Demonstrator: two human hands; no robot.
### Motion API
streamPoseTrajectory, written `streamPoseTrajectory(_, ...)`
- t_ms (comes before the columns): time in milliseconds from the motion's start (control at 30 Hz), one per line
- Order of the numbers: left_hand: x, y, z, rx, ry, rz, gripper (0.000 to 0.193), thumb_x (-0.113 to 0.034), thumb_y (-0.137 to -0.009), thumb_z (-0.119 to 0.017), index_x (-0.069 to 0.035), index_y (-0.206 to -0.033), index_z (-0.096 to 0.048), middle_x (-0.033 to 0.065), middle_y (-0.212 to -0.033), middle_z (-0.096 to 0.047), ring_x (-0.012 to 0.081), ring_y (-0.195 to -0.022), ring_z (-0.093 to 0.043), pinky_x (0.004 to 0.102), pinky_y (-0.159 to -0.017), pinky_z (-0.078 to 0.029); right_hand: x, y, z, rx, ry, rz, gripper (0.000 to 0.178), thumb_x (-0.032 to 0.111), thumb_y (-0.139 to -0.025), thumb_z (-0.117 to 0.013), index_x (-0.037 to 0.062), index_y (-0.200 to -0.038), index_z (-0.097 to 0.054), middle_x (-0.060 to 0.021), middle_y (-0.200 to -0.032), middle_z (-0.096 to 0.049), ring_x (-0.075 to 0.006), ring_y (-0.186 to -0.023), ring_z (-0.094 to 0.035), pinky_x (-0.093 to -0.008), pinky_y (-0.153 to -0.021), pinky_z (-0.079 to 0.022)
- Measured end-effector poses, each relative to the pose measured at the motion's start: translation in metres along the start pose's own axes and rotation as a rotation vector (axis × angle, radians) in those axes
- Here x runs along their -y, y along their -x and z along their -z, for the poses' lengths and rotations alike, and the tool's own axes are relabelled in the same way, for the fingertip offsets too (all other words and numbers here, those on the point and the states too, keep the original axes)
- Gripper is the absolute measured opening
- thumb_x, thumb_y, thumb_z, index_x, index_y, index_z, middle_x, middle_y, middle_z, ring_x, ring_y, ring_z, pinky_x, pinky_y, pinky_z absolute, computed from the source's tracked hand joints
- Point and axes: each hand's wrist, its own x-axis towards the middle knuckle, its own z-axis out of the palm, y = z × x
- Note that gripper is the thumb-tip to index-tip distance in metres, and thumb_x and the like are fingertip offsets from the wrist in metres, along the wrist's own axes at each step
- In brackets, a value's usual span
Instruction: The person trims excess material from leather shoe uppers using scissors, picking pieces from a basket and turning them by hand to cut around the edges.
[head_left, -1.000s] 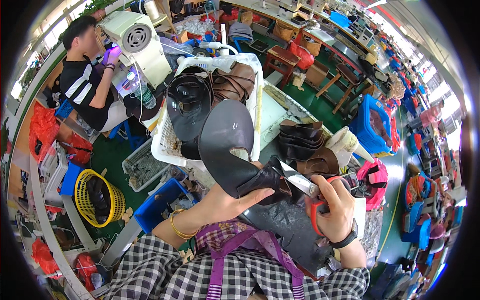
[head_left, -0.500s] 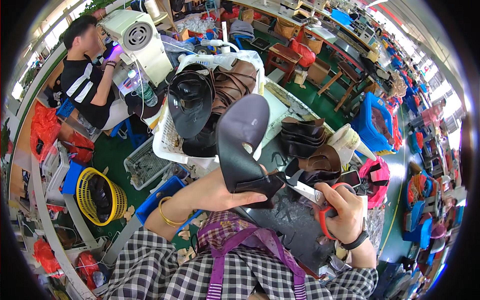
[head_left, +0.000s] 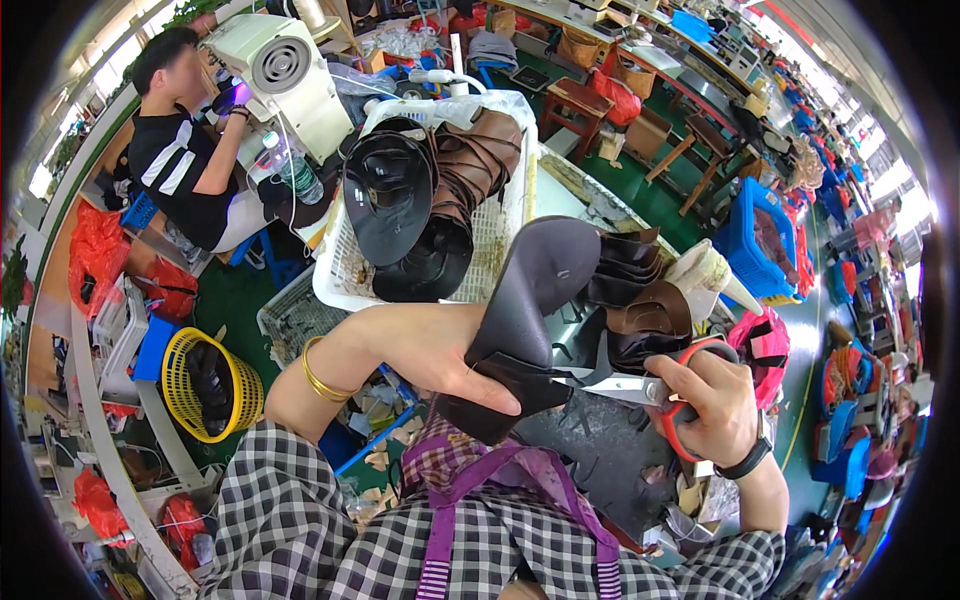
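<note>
A dark brown leather shoe upper (head_left: 535, 285) is held upright over the table, with my left hand (head_left: 435, 345) closed around its lower part, thumb in front. Scissors (head_left: 630, 389) with red handles are gripped in my right hand (head_left: 715, 405), fingers wrapped through the loops. Their blades meet the right edge of the upper's lower end. A narrow black strip (head_left: 599, 340) stands up beside the blades; whether it is fully severed I cannot tell. Behind the upper lies a stack of dark uppers (head_left: 625, 272), with a brown one (head_left: 660, 312) in front.
A white plastic basket (head_left: 340, 275) full of dark and brown uppers stands ahead. Black trimmings lie on the dark tabletop (head_left: 600, 455). A yellow basket (head_left: 250, 395) is at left, a pink bag (head_left: 765, 350) at right. A co-worker (head_left: 185, 150) sits at a sewing machine (head_left: 275, 75).
My left hand has moved the upper to the right and slightly down. The scissors have shifted a little right, blades now at the upper's edge with the strip standing above them.
</note>
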Motion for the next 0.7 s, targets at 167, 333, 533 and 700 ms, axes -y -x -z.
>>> streamPoseTrajectory(167, -0.005, -0.006, 0.009, 0.002, -0.066, 0.062, 0.035, -0.022, -0.076, -0.077, 0.0, -0.099, -0.062, 0.0073, -0.089, -0.065, 0.0152, -0.081, -0.059, 0.0293, -0.073, -0.047, -0.007, 0.006, -0.004, -0.045, 0.019, 0.016, 0.054, 0.005, -0.05, -0.075, 0.0088, -0.103, -0.062, -0.0046, -0.065, -0.05, -0.0229, -0.054, -0.053, -0.0336, -0.048, -0.04)
streamPoseTrajectory(333, -0.003, -0.006, 0.006, -0.068, -0.015, 0.055, 0.039, -0.019, -0.071, -0.08, 0.001, -0.1, -0.062, 0.0064, -0.089, -0.067, 0.0117, -0.079, -0.06, 0.0261, -0.072, -0.047, -0.008, 0.009, -0.002, -0.041, 0.062, -0.033, 0.054, 0.006, -0.051, -0.076, 0.0093, -0.103, -0.062, -0.0046, -0.065, -0.048, -0.0231, -0.054, -0.052, -0.0338, -0.048, -0.039)
streamPoseTrajectory(533, 0.001, -0.014, -0.007, -0.203, 0.112, -0.279, 0.039, -0.032, -0.077, -0.076, 0.003, -0.07, -0.062, 0.0003, -0.054, -0.049, 0.0051, -0.052, -0.042, 0.0249, -0.047, -0.032, -0.006, 0.01, -0.006, -0.042, 0.088, -0.014, 0.05, 0.013, -0.059, -0.077, 0.0138, -0.107, -0.062, -0.0033, -0.067, -0.047, -0.0212, -0.057, -0.054, -0.0342, -0.05, -0.044)
streamPoseTrajectory(700, 0.003, -0.004, 0.001, -0.139, 0.068, -0.07, 0.036, -0.029, -0.078, -0.075, 0.003, -0.07, -0.061, -0.0019, -0.057, -0.052, 0.005, -0.055, -0.043, 0.0259, -0.049, -0.035, 0.0, 0.01, -0.014, -0.084, 0.076, -0.06, 0.05, 0.012, -0.059, -0.077, 0.0127, -0.107, -0.062, -0.0035, -0.067, -0.046, -0.0213, -0.057, -0.054, -0.0342, -0.05, -0.044)
